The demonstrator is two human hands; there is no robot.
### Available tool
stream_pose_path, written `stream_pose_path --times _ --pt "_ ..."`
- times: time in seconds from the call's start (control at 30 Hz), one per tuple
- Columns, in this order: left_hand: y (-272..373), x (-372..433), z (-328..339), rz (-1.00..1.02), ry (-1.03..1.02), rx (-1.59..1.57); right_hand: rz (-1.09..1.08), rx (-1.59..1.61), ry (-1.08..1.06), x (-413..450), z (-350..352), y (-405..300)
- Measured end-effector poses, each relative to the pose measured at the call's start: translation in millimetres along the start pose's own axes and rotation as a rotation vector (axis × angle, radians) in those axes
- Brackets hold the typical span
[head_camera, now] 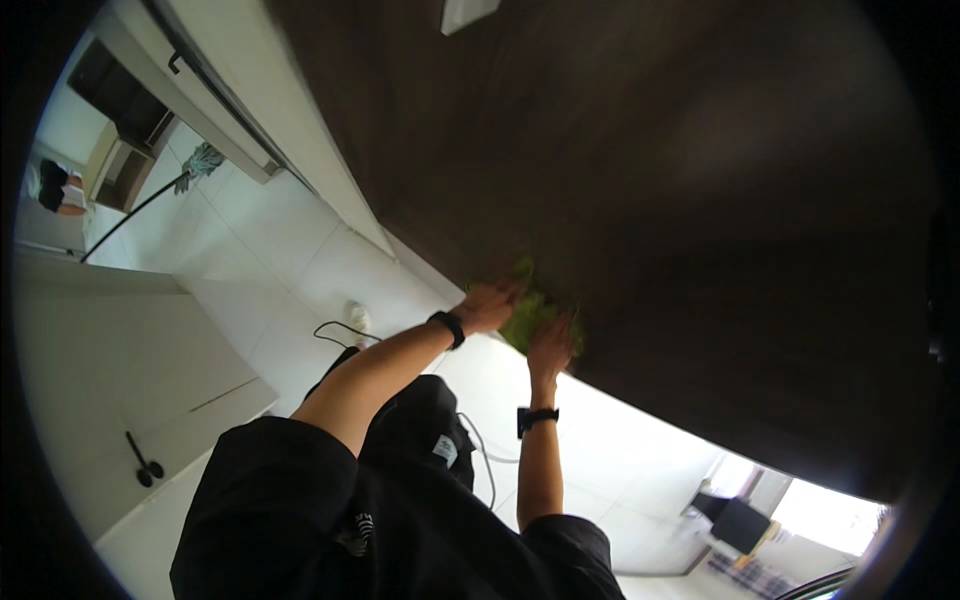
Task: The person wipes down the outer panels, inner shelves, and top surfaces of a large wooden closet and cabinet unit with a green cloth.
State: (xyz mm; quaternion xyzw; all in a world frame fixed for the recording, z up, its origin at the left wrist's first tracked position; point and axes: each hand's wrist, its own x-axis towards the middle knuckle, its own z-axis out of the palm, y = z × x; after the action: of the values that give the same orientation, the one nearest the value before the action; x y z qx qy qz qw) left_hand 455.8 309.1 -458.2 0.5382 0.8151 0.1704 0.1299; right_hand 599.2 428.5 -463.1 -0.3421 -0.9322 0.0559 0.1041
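A crumpled green cloth lies against a large dark wood-like surface, close to its near edge. My left hand is on the left part of the cloth, with its fingers bent over it. Just to the right, my right hand grips the cloth's right part. Both hands are slightly blurred, and some fingertips are hard to make out. Each wrist wears a black band.
A mop leans at the far left by a doorway, near another person's arm. Thin cables cross the tiled floor. A white cabinet stands left; a black-seated chair is at lower right.
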Motion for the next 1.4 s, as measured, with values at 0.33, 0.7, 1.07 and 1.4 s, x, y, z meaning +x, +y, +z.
stream_pose_path --times 0.33,0.7,1.07,1.4 --pt "-11 3 -109 0.226 0.250 -0.221 -0.160 0.234 0.179 16 -18 38" --pt "-50 -155 -228 -0.162 0.069 -0.109 -0.425 0.779 -0.171 24 -166 -88" --pt "-37 -225 -272 -0.284 0.388 -0.128 -0.540 0.794 -0.198 9 -210 -120" --pt "-36 -233 -331 -0.240 0.426 -0.042 -0.456 0.859 -0.095 -28 -216 -98"
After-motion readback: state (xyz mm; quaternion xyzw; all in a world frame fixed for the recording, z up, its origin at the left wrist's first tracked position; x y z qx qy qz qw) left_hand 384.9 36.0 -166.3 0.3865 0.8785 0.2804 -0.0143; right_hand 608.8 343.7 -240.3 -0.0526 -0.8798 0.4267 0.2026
